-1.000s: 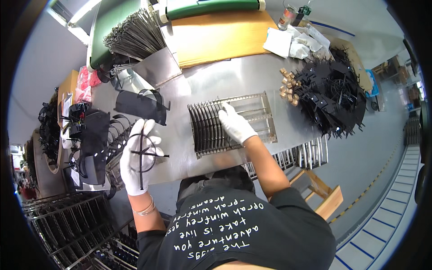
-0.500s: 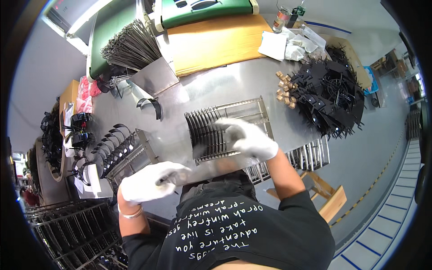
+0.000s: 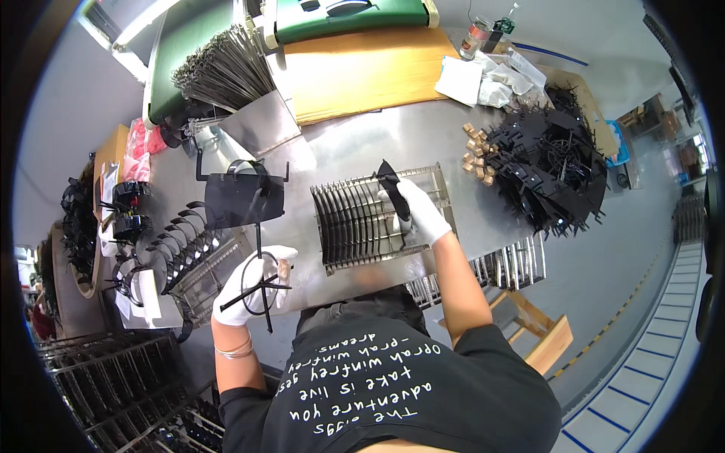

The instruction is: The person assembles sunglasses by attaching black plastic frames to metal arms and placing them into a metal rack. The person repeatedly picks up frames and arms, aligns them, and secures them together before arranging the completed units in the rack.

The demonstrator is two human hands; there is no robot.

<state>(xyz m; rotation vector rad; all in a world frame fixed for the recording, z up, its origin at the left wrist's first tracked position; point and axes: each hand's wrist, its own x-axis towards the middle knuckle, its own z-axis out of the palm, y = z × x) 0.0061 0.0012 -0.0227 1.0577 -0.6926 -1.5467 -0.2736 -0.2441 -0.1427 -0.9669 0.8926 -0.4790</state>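
My left hand, in a white glove, grips a black stem with thin branching arms at its lower end. A flat black plastic panel with side prongs stands at the stem's upper end, above the bench's left part. My right hand, also gloved, pinches a curved black plastic piece over the right side of a metal slotted rack. Similar curved black pieces stand in a row in the rack's left part. The fingertips of my right hand are partly hidden by its piece.
A second rack of curved black pieces lies at left. To the right rises a heap of black parts beside small tan blocks. Cardboard, a bundle of metal rods and a green conveyor are at the back.
A black panel and stem now show in my left hand, where neither was visible before. My right hand has shifted slightly right, now with a curved black piece in it.
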